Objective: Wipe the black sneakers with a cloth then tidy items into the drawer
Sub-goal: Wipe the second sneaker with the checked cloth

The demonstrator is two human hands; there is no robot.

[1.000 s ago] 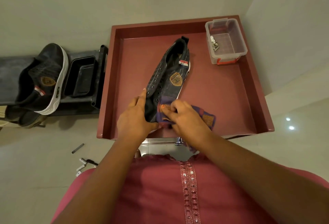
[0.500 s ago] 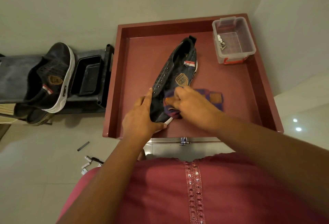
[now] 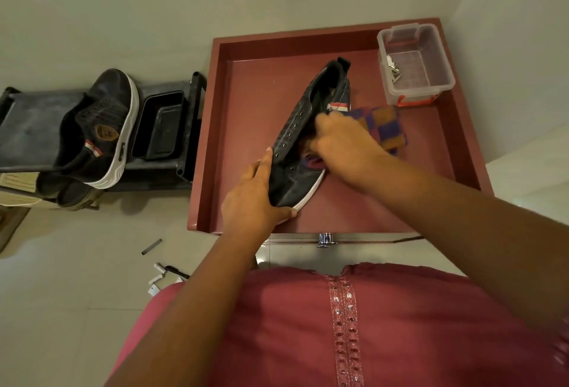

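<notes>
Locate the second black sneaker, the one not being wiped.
In the head view, the second black sneaker sits at far left on a dark rack, beside a black tray, outside the red drawer.

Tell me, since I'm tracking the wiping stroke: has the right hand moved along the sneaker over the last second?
Yes. The right hand, gripping the cloth, went from the sneaker toe end toward its heel, nearer the clear plastic box.

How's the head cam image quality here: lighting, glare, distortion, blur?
Head view: dim warm light with a soft shadow under the black plastic rack; faint glare on the glossy floor by the chrome drawer handle; wide-angle bend in the edges of the open red-brown drawer; the right hand, gripping the purple-and-orange checked cloth, is slightly motion-soft; the left hand and the black sneaker it holds are sharp.
</notes>
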